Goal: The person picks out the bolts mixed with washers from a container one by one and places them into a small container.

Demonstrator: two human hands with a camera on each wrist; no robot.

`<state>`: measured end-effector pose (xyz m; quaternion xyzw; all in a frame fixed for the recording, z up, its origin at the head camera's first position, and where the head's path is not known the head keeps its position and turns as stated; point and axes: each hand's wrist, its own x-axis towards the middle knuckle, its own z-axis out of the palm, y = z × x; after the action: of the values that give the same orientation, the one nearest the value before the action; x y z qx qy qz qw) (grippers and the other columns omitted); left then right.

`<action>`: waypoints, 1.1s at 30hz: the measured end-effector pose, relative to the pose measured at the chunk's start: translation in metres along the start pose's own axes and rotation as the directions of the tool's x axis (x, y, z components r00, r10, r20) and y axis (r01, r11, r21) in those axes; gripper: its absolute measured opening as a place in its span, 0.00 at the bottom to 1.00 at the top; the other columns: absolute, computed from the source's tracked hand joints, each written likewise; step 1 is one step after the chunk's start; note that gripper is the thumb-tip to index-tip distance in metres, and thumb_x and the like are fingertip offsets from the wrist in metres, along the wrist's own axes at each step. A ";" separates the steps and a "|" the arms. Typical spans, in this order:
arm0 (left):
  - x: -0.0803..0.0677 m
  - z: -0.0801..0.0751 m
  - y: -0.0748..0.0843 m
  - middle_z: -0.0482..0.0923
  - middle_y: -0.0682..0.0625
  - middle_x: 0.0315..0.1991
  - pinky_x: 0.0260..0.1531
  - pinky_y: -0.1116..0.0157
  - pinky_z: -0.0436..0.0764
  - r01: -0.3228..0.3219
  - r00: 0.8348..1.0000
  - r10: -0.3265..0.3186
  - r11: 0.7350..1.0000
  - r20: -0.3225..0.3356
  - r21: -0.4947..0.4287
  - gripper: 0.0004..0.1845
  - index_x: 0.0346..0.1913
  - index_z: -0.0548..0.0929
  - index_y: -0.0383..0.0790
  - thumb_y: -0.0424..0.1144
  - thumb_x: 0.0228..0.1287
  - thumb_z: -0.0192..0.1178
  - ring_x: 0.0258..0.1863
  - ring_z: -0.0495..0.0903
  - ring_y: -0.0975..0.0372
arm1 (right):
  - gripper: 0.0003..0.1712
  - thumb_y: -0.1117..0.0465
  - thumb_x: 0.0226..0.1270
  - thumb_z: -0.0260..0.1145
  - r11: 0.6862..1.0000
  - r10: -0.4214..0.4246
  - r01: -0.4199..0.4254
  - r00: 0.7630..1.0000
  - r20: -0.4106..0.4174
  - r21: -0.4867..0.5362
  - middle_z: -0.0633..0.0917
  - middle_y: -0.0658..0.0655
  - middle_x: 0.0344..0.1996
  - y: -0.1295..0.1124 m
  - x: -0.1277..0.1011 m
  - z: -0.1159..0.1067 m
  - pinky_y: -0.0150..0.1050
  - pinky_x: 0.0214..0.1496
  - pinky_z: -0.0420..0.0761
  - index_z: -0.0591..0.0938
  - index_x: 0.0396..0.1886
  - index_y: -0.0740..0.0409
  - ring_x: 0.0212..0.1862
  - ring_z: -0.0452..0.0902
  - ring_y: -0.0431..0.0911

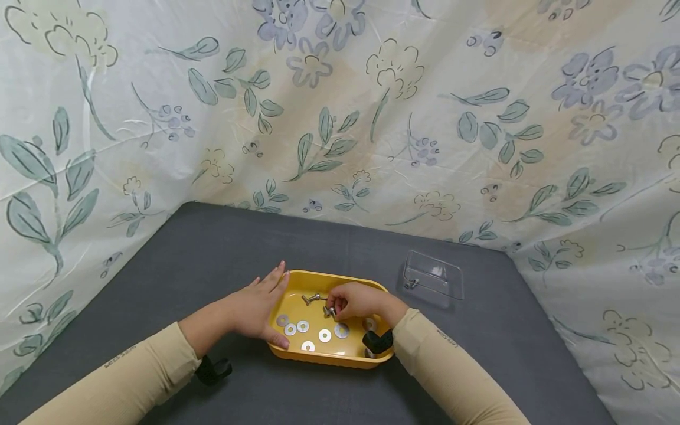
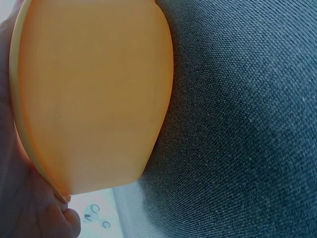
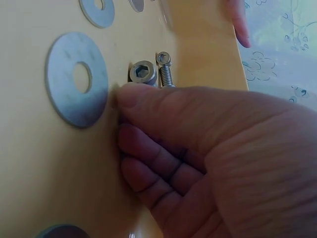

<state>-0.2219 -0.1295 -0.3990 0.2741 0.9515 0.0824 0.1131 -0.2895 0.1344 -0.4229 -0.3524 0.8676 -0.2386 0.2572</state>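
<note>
A yellow tray [image 1: 319, 357] holds several flat washers [image 1: 324, 335] and socket-head screws [image 1: 314, 297]. My left hand [image 1: 255, 310] spreads over the tray's left end, with straight fingers at the back rim and the thumb at the front rim. In the left wrist view, the hand [image 2: 25, 198] lies along the rim above the outer wall. My right hand [image 1: 353, 300] reaches inside the tray, fingers curled. Its thumb and forefinger pinch a socket-head screw [image 3: 142, 72], whose shank is hidden. Another, thinner screw [image 3: 165, 69] lies beside it, and a large washer [image 3: 74, 101] is nearby.
Behind the tray to the right sits a clear plastic box [image 1: 446, 282] with a few small metal pieces at its left corner. The dark grey table [image 1: 255, 236] meets a flowered cloth [image 1: 340, 118] at the back and sides.
</note>
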 end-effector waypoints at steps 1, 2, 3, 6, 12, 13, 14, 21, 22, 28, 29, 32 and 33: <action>0.000 0.000 0.000 0.25 0.43 0.72 0.65 0.48 0.49 0.000 1.000 0.000 1.000 0.000 -0.001 0.72 0.72 0.39 0.37 0.81 0.29 0.53 0.71 0.36 0.54 | 0.08 0.64 0.56 0.68 1.000 -0.002 0.002 1.000 0.000 -0.007 0.77 0.46 0.24 0.000 0.000 0.000 0.30 0.31 0.74 0.79 0.35 0.51 0.27 0.71 0.38; 0.000 0.000 0.000 0.25 0.43 0.72 0.65 0.48 0.49 -0.001 1.000 0.001 1.000 0.001 -0.002 0.72 0.72 0.38 0.37 0.81 0.29 0.53 0.71 0.36 0.54 | 0.08 0.64 0.56 0.67 1.000 -0.004 0.004 1.000 -0.001 -0.015 0.77 0.46 0.24 0.000 0.000 0.000 0.30 0.31 0.74 0.79 0.35 0.51 0.27 0.71 0.38; 0.000 0.000 0.000 0.25 0.43 0.72 0.65 0.48 0.49 -0.001 1.000 0.001 1.000 0.002 -0.002 0.72 0.72 0.38 0.37 0.81 0.29 0.53 0.71 0.36 0.54 | 0.08 0.64 0.57 0.67 1.000 -0.005 0.005 1.000 -0.002 -0.019 0.77 0.46 0.24 0.000 0.000 0.000 0.30 0.31 0.73 0.79 0.35 0.51 0.27 0.71 0.38; -0.001 0.000 0.000 0.24 0.44 0.72 0.65 0.48 0.49 -0.003 1.000 0.003 1.000 0.004 -0.003 0.72 0.72 0.38 0.37 0.81 0.29 0.53 0.71 0.35 0.54 | 0.07 0.64 0.57 0.67 1.000 -0.006 0.006 1.000 -0.003 -0.029 0.77 0.46 0.24 0.000 -0.001 0.001 0.30 0.31 0.73 0.79 0.35 0.51 0.27 0.71 0.38; -0.001 0.001 0.001 0.24 0.44 0.71 0.65 0.48 0.49 -0.004 1.000 0.004 1.000 0.003 0.003 0.73 0.71 0.38 0.36 0.82 0.28 0.52 0.71 0.35 0.55 | 0.05 0.64 0.58 0.66 1.000 -0.006 0.006 1.000 -0.011 0.001 0.78 0.46 0.25 0.000 -0.004 -0.002 0.30 0.31 0.73 0.80 0.34 0.52 0.27 0.72 0.38; -0.001 0.001 0.001 0.24 0.44 0.71 0.65 0.48 0.48 -0.006 1.000 0.006 1.000 0.002 0.004 0.73 0.71 0.38 0.36 0.82 0.29 0.52 0.71 0.35 0.55 | 0.05 0.64 0.58 0.66 1.000 -0.006 0.006 1.000 -0.013 0.007 0.78 0.46 0.25 -0.001 -0.004 -0.003 0.30 0.31 0.74 0.80 0.34 0.52 0.27 0.72 0.39; -0.001 0.001 0.001 0.24 0.44 0.71 0.65 0.48 0.48 -0.006 1.000 0.006 1.000 0.002 0.004 0.73 0.71 0.38 0.36 0.82 0.29 0.52 0.71 0.35 0.55 | 0.05 0.64 0.58 0.66 1.000 -0.012 0.012 1.000 -0.016 0.007 0.78 0.46 0.25 -0.001 -0.004 -0.003 0.31 0.31 0.74 0.81 0.34 0.52 0.27 0.72 0.38; 0.000 0.001 0.000 0.24 0.44 0.71 0.65 0.48 0.48 -0.009 1.000 0.009 1.000 0.003 0.015 0.73 0.71 0.38 0.35 0.82 0.29 0.51 0.71 0.34 0.55 | 0.05 0.62 0.60 0.65 1.000 -0.017 0.017 0.999 -0.033 0.007 0.79 0.45 0.26 -0.003 -0.007 -0.011 0.31 0.32 0.75 0.81 0.36 0.51 0.28 0.73 0.38; 0.000 0.001 0.000 0.24 0.44 0.71 0.65 0.48 0.48 -0.010 1.000 0.010 1.000 0.003 0.017 0.73 0.71 0.38 0.35 0.82 0.29 0.51 0.71 0.34 0.55 | 0.05 0.62 0.60 0.65 1.000 -0.018 0.018 0.999 -0.036 0.010 0.79 0.45 0.26 -0.004 -0.007 -0.012 0.31 0.32 0.75 0.81 0.36 0.51 0.28 0.73 0.38; 0.000 0.001 0.000 0.24 0.44 0.71 0.65 0.48 0.48 -0.009 1.000 0.009 1.000 0.002 0.019 0.73 0.71 0.38 0.35 0.82 0.29 0.51 0.71 0.33 0.55 | 0.06 0.61 0.61 0.65 0.999 -0.033 0.034 0.998 -0.050 0.025 0.80 0.45 0.27 -0.008 -0.010 -0.019 0.32 0.34 0.76 0.81 0.38 0.54 0.29 0.73 0.40; 0.000 0.001 0.000 0.24 0.44 0.71 0.65 0.48 0.48 -0.009 1.000 0.009 1.000 0.002 0.020 0.73 0.71 0.38 0.35 0.83 0.29 0.51 0.71 0.33 0.55 | 0.07 0.61 0.61 0.64 0.999 -0.034 0.036 0.998 -0.053 0.030 0.80 0.45 0.27 -0.009 -0.011 -0.019 0.32 0.35 0.76 0.81 0.39 0.55 0.30 0.73 0.40; 0.000 0.001 0.000 0.24 0.44 0.71 0.65 0.48 0.48 -0.007 1.000 0.007 1.000 0.003 0.025 0.73 0.71 0.38 0.35 0.83 0.28 0.51 0.71 0.33 0.55 | 0.08 0.61 0.61 0.65 0.998 -0.038 0.040 0.998 -0.059 0.042 0.80 0.45 0.28 -0.009 -0.012 -0.022 0.33 0.37 0.76 0.81 0.40 0.56 0.31 0.74 0.40; 0.000 0.001 0.000 0.24 0.44 0.71 0.65 0.48 0.48 -0.006 1.000 0.006 1.000 0.003 0.027 0.73 0.71 0.38 0.35 0.83 0.28 0.50 0.71 0.33 0.55 | 0.08 0.61 0.61 0.65 0.998 -0.034 0.037 0.997 -0.064 0.047 0.80 0.46 0.28 -0.009 -0.013 -0.023 0.33 0.37 0.76 0.81 0.40 0.56 0.31 0.74 0.40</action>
<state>-0.2220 -0.1295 -0.4000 0.2784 0.9515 0.0693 0.1107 -0.2910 0.1435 -0.3966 -0.3537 0.8630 -0.2748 0.2338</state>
